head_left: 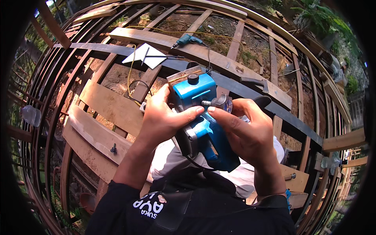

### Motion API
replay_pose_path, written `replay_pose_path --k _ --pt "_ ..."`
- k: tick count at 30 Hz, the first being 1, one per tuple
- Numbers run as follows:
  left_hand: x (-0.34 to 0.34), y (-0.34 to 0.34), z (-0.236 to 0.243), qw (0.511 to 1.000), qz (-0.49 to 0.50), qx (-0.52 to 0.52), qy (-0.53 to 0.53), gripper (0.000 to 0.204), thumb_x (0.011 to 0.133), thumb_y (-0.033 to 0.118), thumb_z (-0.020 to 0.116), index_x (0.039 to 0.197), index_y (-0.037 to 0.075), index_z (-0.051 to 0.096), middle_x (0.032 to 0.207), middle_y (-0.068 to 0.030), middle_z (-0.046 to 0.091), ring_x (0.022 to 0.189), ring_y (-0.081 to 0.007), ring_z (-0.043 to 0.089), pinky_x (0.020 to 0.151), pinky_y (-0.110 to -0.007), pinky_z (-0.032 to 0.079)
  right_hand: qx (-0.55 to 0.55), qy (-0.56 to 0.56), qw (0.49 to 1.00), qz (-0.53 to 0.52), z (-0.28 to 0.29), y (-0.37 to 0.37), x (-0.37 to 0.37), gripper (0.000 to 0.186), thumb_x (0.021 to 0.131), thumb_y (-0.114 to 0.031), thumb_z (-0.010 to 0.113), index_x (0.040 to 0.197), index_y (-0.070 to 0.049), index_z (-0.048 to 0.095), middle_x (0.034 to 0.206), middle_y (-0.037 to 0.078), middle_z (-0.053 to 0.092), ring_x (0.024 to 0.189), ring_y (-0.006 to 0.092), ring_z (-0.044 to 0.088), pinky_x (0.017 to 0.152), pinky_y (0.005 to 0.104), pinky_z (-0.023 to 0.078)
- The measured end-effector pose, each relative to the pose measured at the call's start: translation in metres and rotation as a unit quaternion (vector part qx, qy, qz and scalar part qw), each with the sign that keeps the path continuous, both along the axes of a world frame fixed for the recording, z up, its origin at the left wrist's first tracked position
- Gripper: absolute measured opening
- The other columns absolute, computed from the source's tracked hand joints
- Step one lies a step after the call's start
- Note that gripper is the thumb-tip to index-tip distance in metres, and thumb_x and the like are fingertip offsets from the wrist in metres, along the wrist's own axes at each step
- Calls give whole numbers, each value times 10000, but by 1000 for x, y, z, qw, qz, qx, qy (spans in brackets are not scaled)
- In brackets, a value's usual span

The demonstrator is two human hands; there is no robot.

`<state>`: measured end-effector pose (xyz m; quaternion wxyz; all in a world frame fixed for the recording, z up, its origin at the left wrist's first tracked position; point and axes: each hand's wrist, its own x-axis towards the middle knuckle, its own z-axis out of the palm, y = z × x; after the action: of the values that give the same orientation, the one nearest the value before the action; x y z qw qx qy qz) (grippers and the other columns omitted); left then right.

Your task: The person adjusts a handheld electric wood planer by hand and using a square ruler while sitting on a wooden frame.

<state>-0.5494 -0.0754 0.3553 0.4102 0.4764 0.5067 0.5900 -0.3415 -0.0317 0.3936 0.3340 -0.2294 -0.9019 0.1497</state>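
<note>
A blue power tool (pixel 196 92), which looks like an electric hand planer, is held above my lap with a black round knob (pixel 193 79) at its far end. My left hand (pixel 162 117) is closed round its left side, thumb lying across the body. My right hand (pixel 250 127) is closed at the tool's right side, thumb and index finger pinching a metal bolt with a wide knob-like head (pixel 223 102). The bolt's tip points at the blue housing. Whether it touches the housing I cannot tell. The tool's lower part rests close to my legs.
A green drill (pixel 187 40) lies on a plank at the back, with a hatchet (pixel 256 83) farther right. A white square sheet (pixel 145 56) with dark rods is at back left. Wooden boards (pixel 109 105) lie over open beams with gaps; a yellow cord (pixel 129 80) runs between them. A small dark bolt (pixel 113 149) sits on the left board.
</note>
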Motion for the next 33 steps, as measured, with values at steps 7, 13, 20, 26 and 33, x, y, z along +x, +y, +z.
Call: replay_pose_path --k 7,13,20,26,33 --pt "1 0 1 1000 9 13 -21 557 711 153 815 1166 -39 556 1024 -105 665 910 -129 633 821 -284 524 165 -117 979 7 10 8 -8 528 655 -30 731 1154 -192 675 838 81 621 688 234 607 596 356 463" --pt "-4 1 -5 1000 18 -10 18 521 715 170 797 1139 -35 575 996 -105 671 897 -129 635 812 -283 520 169 -47 985 2 -4 16 -15 478 737 -137 683 1204 -78 600 736 53 552 622 213 561 592 340 437" --pt "-14 -2 -13 999 12 21 36 495 711 236 767 1071 -47 579 948 -119 677 834 -134 636 770 -296 513 96 -91 991 -7 7 7 -24 508 671 -212 781 1089 27 619 719 76 559 625 245 555 584 359 424" --pt "-14 -4 -13 997 33 49 47 487 702 246 769 1047 -46 588 925 -129 680 821 -150 642 770 -303 511 94 -142 983 -74 4 7 -31 499 697 -396 783 942 5 616 673 79 545 617 255 554 583 355 429" --pt "-22 -8 -13 998 28 -4 53 536 700 191 766 1127 -58 558 963 -122 667 859 -144 637 793 -291 513 120 -72 990 -21 4 8 -34 453 720 -284 797 1008 13 615 728 114 597 607 281 572 572 338 452"
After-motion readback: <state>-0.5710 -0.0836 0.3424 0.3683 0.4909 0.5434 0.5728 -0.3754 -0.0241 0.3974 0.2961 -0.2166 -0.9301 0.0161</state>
